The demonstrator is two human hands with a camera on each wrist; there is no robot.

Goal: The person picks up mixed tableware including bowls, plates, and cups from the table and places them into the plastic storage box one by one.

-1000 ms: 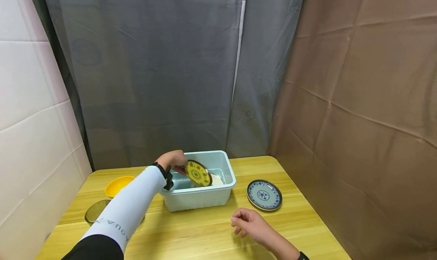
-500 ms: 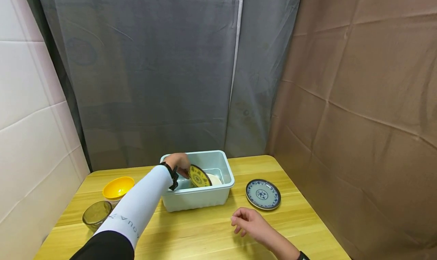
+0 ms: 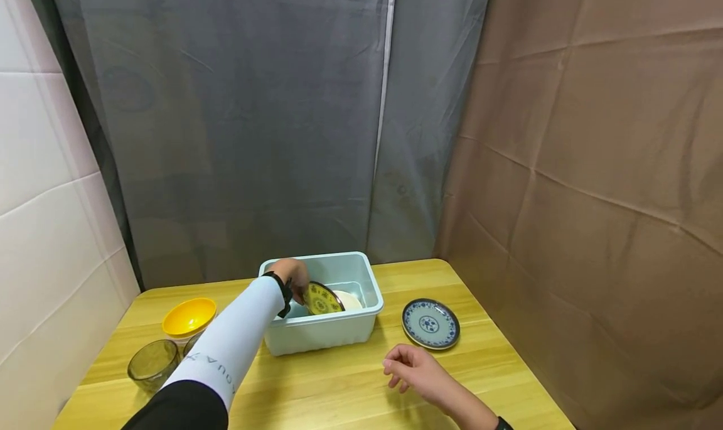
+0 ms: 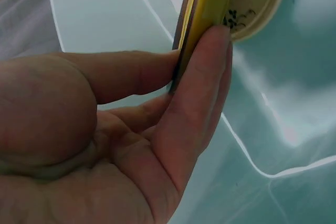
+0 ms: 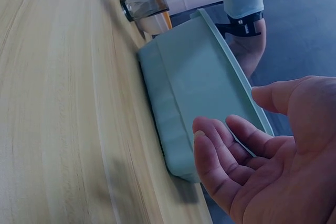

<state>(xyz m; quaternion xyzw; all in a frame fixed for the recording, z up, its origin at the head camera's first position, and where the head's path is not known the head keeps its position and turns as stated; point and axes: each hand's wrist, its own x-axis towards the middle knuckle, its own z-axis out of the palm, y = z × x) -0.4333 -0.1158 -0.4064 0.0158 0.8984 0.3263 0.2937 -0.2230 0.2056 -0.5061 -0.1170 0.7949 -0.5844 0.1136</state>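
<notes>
My left hand point(image 3: 292, 275) reaches into a pale blue plastic bin point(image 3: 323, 341) and pinches the rim of a yellow patterned plate point(image 3: 322, 299). The plate is tilted, its lower part hidden behind the bin's near wall. Seen from the left wrist, the thumb and fingers grip the plate's edge point(image 4: 207, 11); whether it is one plate or two stacked I cannot tell. Beyond it in the bin lies a cream dish point(image 4: 257, 3) with a small dark motif. My right hand point(image 3: 411, 368) hovers above the table, fingers loosely curled around nothing, near a blue-and-white plate point(image 3: 431, 324).
At the left of the wooden table point(image 3: 316, 392) stand a yellow bowl point(image 3: 189, 317) and a smoky glass point(image 3: 152, 364). A second glass is partly hidden by my left sleeve. Grey, white and brown cloth surrounds the table.
My left hand has lowered the yellow plate deeper into the bin. My head view has shifted slightly, uncovering more of the glasses. The right hand stays in place.
</notes>
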